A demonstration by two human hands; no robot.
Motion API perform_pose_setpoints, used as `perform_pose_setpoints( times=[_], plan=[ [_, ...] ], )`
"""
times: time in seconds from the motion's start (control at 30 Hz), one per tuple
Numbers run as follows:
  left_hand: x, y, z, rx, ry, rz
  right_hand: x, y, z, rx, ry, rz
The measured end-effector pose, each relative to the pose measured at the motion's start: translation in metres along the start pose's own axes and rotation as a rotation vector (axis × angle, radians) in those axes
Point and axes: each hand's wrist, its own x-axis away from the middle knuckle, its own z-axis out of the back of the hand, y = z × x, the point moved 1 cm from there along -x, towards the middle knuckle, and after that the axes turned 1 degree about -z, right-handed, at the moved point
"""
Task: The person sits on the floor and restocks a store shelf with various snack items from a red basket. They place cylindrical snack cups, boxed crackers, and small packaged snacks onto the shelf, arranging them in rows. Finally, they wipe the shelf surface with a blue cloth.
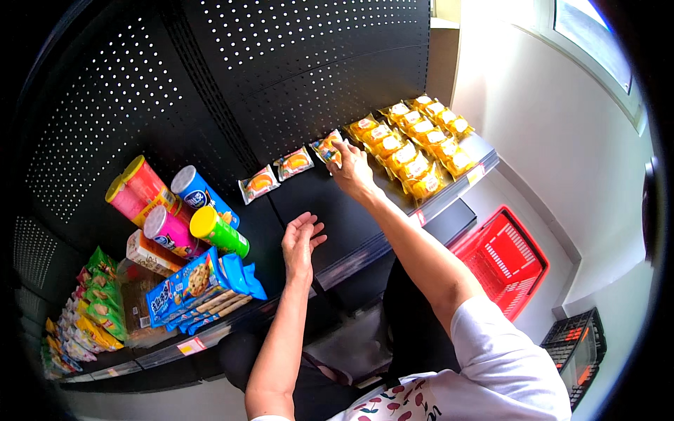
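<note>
My right hand [352, 171] reaches onto the black shelf board [337, 210], its thumb and fingertips around the near end of a small wrapped cake [322, 147] with an orange picture. The fingers partly cover it, and whether a second packet lies under them is unclear. Left of it, two similar wrapped cakes [294, 163] [259, 184] lie in a line along the back panel. Just right of my right hand are rows of yellow-wrapped cakes [405, 153]. My left hand [302, 243] hovers over the shelf's front part, palm turned inward, fingers apart and holding nothing.
Left on the shelf stand several snack canisters [218, 229], blue cookie packs [195, 289], a carton [150, 252] and bagged snacks [102, 300]. A perforated black panel [316, 68] backs the shelf. On the floor at right are a red basket [508, 263] and a black crate [574, 352].
</note>
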Motion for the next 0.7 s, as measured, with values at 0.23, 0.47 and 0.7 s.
perform_pose_setpoints(
  times=[0.23, 0.47, 0.7],
  plan=[
    [-0.020, 0.000, 0.004, -0.017, -0.010, -0.016, -0.033, 0.017, -0.029, 0.209, -0.058, -0.007],
    [-0.042, 0.000, 0.002, -0.009, -0.005, 0.002, -0.026, 0.019, -0.032, 0.317, -0.235, 0.055],
    [-0.043, -0.006, -0.002, 0.000, -0.088, 0.081, 0.016, -0.003, -0.008, 0.221, -0.430, 0.037]
  ],
)
